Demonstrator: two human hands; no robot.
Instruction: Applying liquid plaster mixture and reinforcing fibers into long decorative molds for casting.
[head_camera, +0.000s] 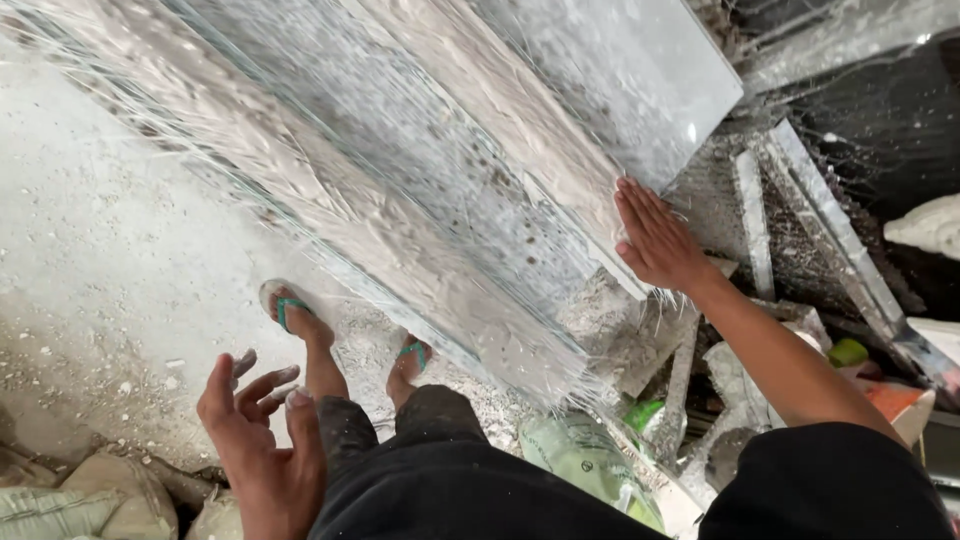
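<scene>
A: Two hands in view, only one on the work. Our right hand (655, 240) lies flat, fingers pressed together and straight, palm against the lower edge of the leaning glass sheets (420, 170). The stack runs up and away from that palm, tilted across our view.

B: And our left hand (262, 440)?

A: Free, fingers loosely spread and curled, holding nothing. It hangs well apart from the glass, just beside our knee, above the dusty floor (110, 260).

B: Feet?

A: Both sandalled feet (300, 320) sit below the stack's near edge, just past the left hand. We judge that the risk: a sliding sheet would come down toward the toes.

B: So how do we steady it well?

A: Keep the palm broad on the face near the edge, not fingertips on the sharp rim. We'd bring the free hand onto the stack too. Below the right wrist lie broken offcuts and rubble (680, 370), poor footing on that side.
</scene>
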